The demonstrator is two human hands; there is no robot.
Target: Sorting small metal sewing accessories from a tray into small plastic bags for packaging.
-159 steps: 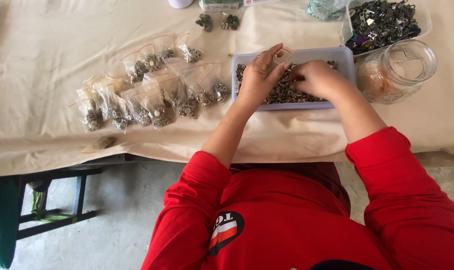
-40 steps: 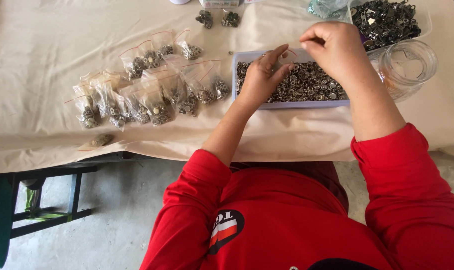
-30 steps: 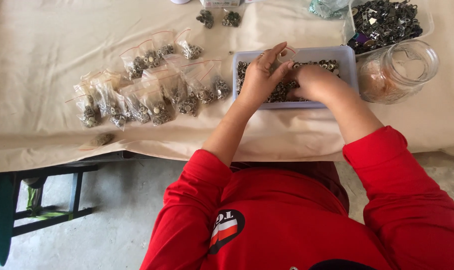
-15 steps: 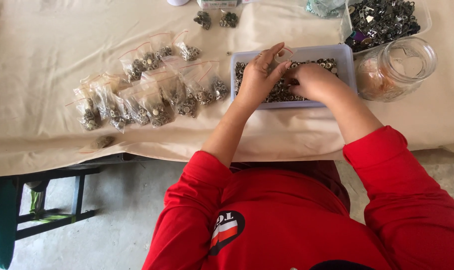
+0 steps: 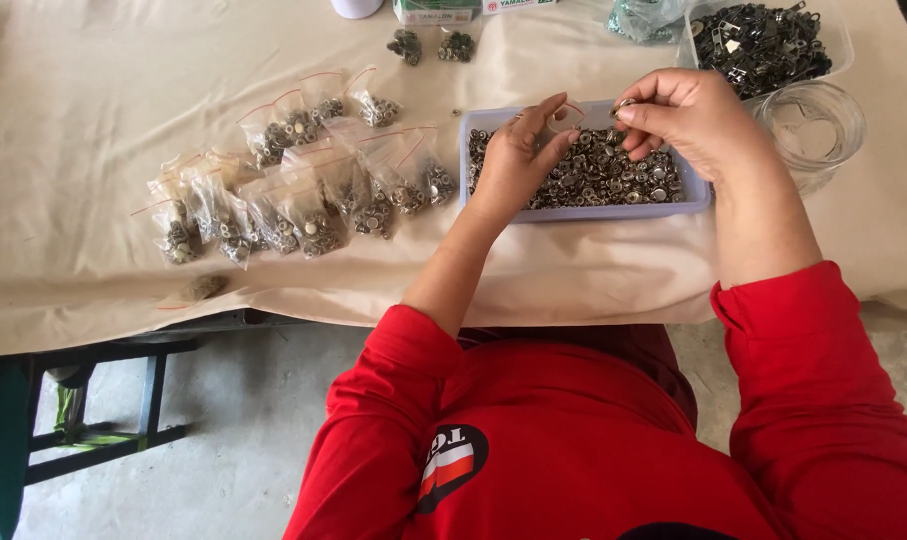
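Note:
A pale blue tray (image 5: 693,195) full of small metal snap buttons (image 5: 613,175) sits on the cloth-covered table (image 5: 93,90). My left hand (image 5: 518,150) rests over the tray's left end and holds a small clear plastic bag (image 5: 570,115) by its mouth. My right hand (image 5: 678,115) is raised over the tray's far edge, its fingertips pinched on a few small metal buttons beside the bag's opening.
Several small filled clear bags (image 5: 303,195) lie in a cluster left of the tray. A glass jar (image 5: 808,130) and a clear tub of dark metal parts (image 5: 763,40) stand at the right. Two little piles of buttons (image 5: 431,45) lie farther back. One stray bag (image 5: 203,288) lies near the front edge.
My right hand has lifted out of the tray with buttons pinched in its fingers and come up beside the bag in my left hand. The left hand has stayed put.

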